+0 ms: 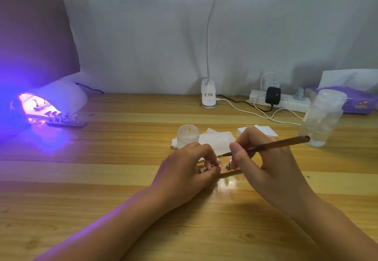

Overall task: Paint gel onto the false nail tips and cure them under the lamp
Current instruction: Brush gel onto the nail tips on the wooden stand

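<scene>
Hands busy: right hand (266,164) pinches brush (276,143); left hand (184,170) grips wooden nail-tip stand (231,173). Clip-lamp label (208,94) unreadable.

Table (114,179): pale wood planks, grain running left to right.
Far left: curing lamp (61,97), glowing violet; a holder strip (65,122) of nail tips just before its mouth.
Back edge: clip lamp base (208,97); power strip (290,102) with cables.
Right: clear bottle (323,117); purple tissue pack (356,101) behind it.
Centre: small jar (187,134) beside white pads (218,140); second holder (231,172) nearer.
</scene>
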Available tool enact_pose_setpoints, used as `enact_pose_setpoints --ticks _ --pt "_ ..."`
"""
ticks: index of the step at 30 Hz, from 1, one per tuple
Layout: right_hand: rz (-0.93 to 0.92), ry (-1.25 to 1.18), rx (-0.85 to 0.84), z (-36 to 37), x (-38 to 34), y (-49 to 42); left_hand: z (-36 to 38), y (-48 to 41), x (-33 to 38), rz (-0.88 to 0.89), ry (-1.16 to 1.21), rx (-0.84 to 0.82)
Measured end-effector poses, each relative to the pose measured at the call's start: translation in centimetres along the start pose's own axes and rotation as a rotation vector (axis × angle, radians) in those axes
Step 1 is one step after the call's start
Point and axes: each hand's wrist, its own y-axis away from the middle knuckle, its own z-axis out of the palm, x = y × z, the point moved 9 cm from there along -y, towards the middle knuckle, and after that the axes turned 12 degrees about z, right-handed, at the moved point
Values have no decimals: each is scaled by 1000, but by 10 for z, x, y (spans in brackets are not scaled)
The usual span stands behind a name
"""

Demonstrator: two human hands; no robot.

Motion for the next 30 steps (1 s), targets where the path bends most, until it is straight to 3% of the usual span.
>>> enact_pose_setpoints --ticks 11,17,30 --pt "44 -5 -26 2 3 -1 -1 1 0 -8 -10 -2" --pt "118 -122 24 -6 5 -3 0 0 -2 -20 4 -2" --pt "182 -100 -47 3 10 -2 1 1 -3 -27 14 3"
